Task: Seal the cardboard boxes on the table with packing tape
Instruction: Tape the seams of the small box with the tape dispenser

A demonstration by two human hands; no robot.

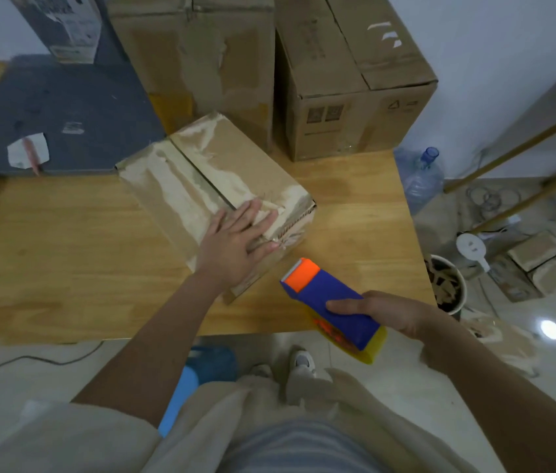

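Looking through the head view, the only one: small cardboard box (215,196) sitting mid-table (65,250), long axis and flap seam (201,180) running diagonally from far-left to near-right. Flaps closed; old torn tape marks on top, fresh tape not clearly visible.

Left hand (235,244) lying flat on the near end of the box, fingers straight and spread, pressing across the seam, not curled round anything. Holding the box steady, by the look of it.

Right hand (389,314) gripping the blue tape dispenser (331,307), fingers wrapped round its body, orange roller end pointing toward the box. Dispenser hovering over the table's near edge, just beside the box's near-right corner, not touching it.

Key relation: dispenser sitting off the near end of the seam, roughly in line with it, so likely starting the tape at that near end face and running away along the seam toward far-left. Left hand lying right on that path, probably needing to shift. Right hand nearer the start point.

Standing behind: two large boxes (355,83) near the wall, seams apparently untaped. Dark mat (65,114) lying at left.
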